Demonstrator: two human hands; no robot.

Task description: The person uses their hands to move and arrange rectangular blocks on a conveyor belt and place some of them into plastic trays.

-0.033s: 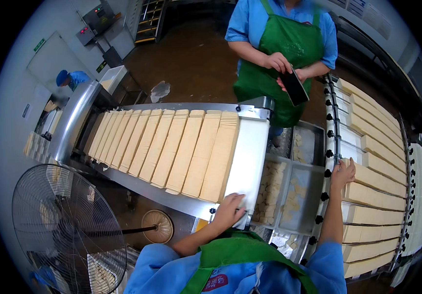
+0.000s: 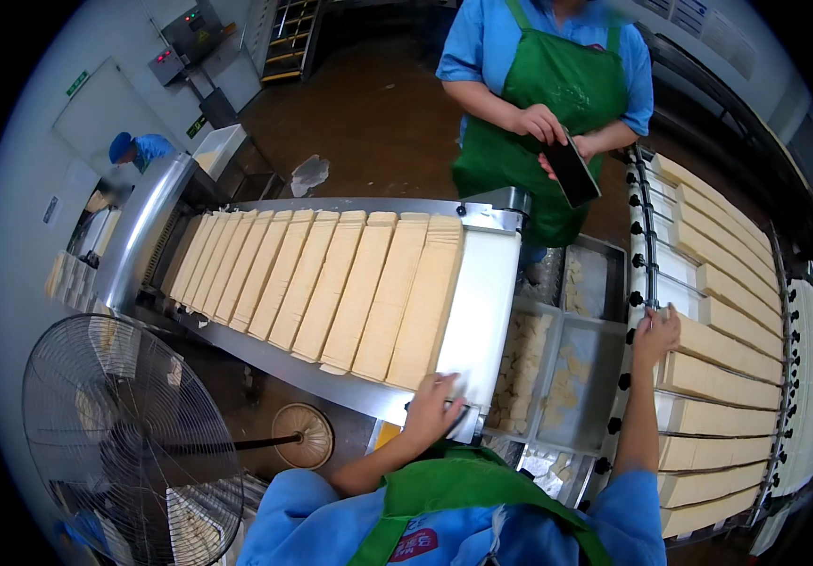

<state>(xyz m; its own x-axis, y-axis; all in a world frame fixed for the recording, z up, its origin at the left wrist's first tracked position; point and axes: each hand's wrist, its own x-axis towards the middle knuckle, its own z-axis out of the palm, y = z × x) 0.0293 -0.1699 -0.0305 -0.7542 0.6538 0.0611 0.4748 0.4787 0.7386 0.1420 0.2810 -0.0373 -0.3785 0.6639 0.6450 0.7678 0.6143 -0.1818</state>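
My left hand [image 2: 433, 409] is at the near corner of the white conveyor belt [image 2: 479, 311], fingers bent around something small that I cannot make out. Just left of it lies a row of long beige blocks [image 2: 355, 292], side by side, some with fine lines like stacked sheets. Over at the right, my right hand [image 2: 655, 336] touches the metal rail [image 2: 650, 255] with black knobs, its fingers apart and nothing visible in them. Close to its fingertips are the ends of similar long beige blocks [image 2: 722, 347] on a second line.
Grey bins [image 2: 581, 387] with beige pieces stand between the two lines. Across from me, a person in a green apron [image 2: 557, 104] holds a dark phone [image 2: 572, 173]. A large fan [image 2: 133, 434] stands at lower left. Another person in a blue cap [image 2: 121, 148] works farther back.
My left hand has shifted slightly left along the belt's near edge. My right hand has moved slightly left and stays at the rail. The blocks look the same.
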